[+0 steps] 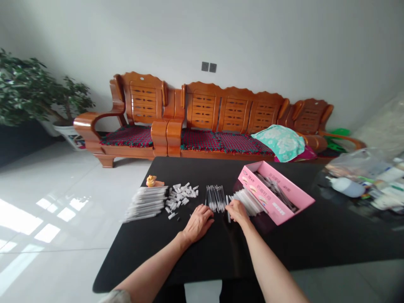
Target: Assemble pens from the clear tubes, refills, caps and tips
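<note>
Left grip [198, 223] lies palm down on the black counter [284, 252], fingers slightly spread and closed on nothing, fingertips just short of a small bunch of clear plastic pens [215, 198]. Right grip [238, 211] presses onto the end of a heap of pale plastic tubes [248, 201]; whether its fingers are clamped on them or only resting there, I cannot tell. A thin clear rod [227, 210] lies against its fingers.

That heap touches the left end of the pink cardboard box [274, 206], which holds dark pens [277, 191]. Farther left of the box come loose white caps [181, 197], then a stack of sleeved pens [145, 203] and a small toy figure [151, 181]. Right of the box stands a white bottle [347, 187]. Beyond the box is a wooden sofa [233, 113].
</note>
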Available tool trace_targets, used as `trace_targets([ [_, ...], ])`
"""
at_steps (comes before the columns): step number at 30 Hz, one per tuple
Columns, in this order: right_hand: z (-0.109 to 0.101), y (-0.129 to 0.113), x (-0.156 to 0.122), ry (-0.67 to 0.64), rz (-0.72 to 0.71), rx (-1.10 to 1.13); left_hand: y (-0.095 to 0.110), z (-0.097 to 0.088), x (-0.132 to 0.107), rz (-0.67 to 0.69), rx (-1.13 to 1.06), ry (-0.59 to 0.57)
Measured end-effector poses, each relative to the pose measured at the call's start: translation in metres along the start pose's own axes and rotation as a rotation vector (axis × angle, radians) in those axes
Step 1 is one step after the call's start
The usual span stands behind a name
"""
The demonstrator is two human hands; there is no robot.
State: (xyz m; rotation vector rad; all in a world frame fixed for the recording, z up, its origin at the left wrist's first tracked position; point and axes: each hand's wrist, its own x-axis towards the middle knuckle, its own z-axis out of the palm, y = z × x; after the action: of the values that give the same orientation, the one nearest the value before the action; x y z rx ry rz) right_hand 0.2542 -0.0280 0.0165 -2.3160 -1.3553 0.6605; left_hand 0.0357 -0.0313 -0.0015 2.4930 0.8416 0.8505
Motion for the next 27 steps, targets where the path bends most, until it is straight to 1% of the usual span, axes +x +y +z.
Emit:
trace_targets([
  [7,-0.001,0.008,0.003,-0.051,-0.018,0.043,-0.005,-0.001,-0.002,-0.181,-0.023,0.221],
  [13,0.001,0.014,0.008,-0.049,-0.052,0.093,-0.011,0.003,0.0,-0.308,0.013,0.357],
  [18,0.004,0.02,0.009,-0.029,-0.075,0.189,-0.017,0.007,-0.001,-0.41,0.018,0.454],
  [20,0.005,0.023,0.009,-0.027,-0.084,0.242,-0.019,0.008,-0.002,-0.434,0.01,0.464],
  [23,0.008,0.027,0.007,-0.03,-0.101,0.32,-0.023,0.007,0.0,-0.465,0.007,0.43],
  [25,0.01,0.029,0.007,-0.028,-0.113,0.368,-0.026,0.006,0.006,-0.487,0.029,0.352],
  [27,0.011,0.03,0.007,-0.023,-0.121,0.415,-0.028,0.004,0.015,-0.506,0.071,0.233],
])
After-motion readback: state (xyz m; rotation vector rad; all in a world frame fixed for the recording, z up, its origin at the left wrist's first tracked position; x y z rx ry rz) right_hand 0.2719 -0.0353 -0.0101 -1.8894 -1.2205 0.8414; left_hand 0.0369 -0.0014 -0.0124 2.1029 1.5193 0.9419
